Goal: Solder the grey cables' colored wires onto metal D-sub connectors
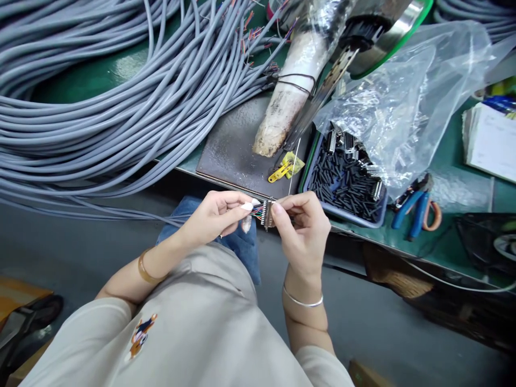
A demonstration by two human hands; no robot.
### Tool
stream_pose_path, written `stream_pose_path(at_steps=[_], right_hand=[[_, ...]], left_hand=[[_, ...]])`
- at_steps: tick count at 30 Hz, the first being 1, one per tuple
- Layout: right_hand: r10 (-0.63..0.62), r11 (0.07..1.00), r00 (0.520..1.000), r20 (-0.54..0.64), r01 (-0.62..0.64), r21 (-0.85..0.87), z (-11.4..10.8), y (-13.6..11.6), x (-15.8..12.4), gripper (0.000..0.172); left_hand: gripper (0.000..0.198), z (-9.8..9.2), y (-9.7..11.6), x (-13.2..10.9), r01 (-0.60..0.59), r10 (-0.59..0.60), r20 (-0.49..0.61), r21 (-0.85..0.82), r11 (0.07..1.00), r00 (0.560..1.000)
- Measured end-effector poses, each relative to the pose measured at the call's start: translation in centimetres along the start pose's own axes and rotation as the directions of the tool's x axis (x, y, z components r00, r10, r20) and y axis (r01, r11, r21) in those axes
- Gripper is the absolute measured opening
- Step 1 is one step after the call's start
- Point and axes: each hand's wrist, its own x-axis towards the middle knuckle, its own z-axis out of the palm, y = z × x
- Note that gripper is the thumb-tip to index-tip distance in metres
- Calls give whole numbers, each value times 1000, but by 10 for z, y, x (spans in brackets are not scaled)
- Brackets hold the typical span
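Note:
My left hand (pixel 226 215) pinches the end of a grey cable, its thin coloured wires (pixel 258 213) fanning out past the fingertips. Those wires run to a multi-pin connector (pixel 266 215), which my right hand (pixel 300 223) grips between thumb and forefinger. White coverings are on some left fingertips. Both hands are close together over my lap, just in front of the table edge. Whether every wire is joined to a pin is too small to tell. The rest of the grey cable (pixel 173 219) trails off to the left beneath my forearm.
A big bundle of grey cables (pixel 161 113) covers the table's left. Behind my hands lie a dark plate (pixel 234 145), a yellow tool (pixel 280 171) and a white wrapped tube (pixel 286 91). To the right are a bin (pixel 379 217) of black sleeves and connectors, a plastic bag (pixel 419 102) and blue-handled pliers (pixel 419 215).

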Motion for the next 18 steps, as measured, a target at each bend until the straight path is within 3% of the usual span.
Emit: stream_pose_path(at_steps=[4, 8, 12, 15, 17, 18], right_hand=[[44, 999, 999, -4, -44, 17, 2, -4, -1, 16], [57, 998, 998, -30, -56, 30, 5, -6, -1, 17], [73, 997, 995, -67, -72, 20, 5, -4, -1, 16], [77, 997, 993, -91, -76, 10, 4, -1, -2, 17], [71, 997, 993, -96, -71, 3, 5, 0, -2, 17], [64, 998, 993, -96, -64, -3, 6, 0, -1, 17]], left_hand=[[38, -2, -2, -2, 52, -51, 12, -61, 997, 999], [36, -1, -2, -6, 18, -17, -24, 21, 1000, 1000], [28, 0, -7, -12, -148, 196, -141, 291, 945, 971], [15, 1, -14, -17, -260, 415, -182, 545, 797, 891], [9, 0, -16, -20, -277, 466, -181, 602, 749, 866], [10, 0, -16, -21, -263, 436, -178, 582, 770, 882]])
